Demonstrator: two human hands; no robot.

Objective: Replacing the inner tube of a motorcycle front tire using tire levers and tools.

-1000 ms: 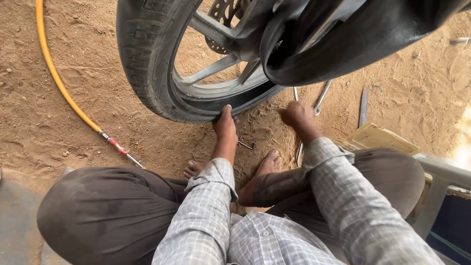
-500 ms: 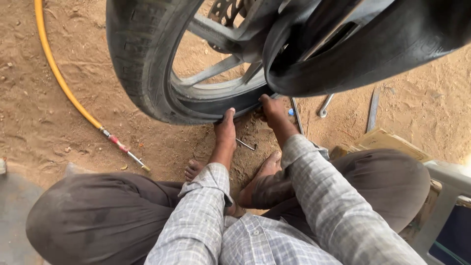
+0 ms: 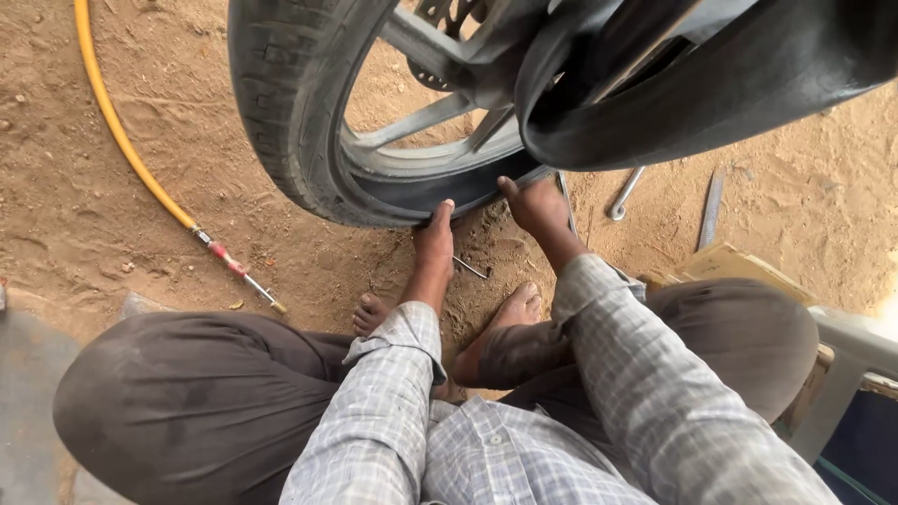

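A black motorcycle tyre on a grey spoked rim stands on sandy ground. My left hand presses its fingers against the tyre's lower sidewall. My right hand is beside it, fingers tucked into the gap between tyre and rim. A loose black inner tube hangs over the wheel at the upper right. I sit cross-legged in dark trousers and a checked shirt, bare feet under my arms.
A yellow air hose with a metal nozzle lies on the left. A spanner and a flat metal lever lie on the sand at right. Cardboard and a pale chair frame are at right.
My right hand moved left from the sand up to the rim and pushed its fingers into the tyre gap. My left hand stayed on the sidewall. The view shifted slightly.
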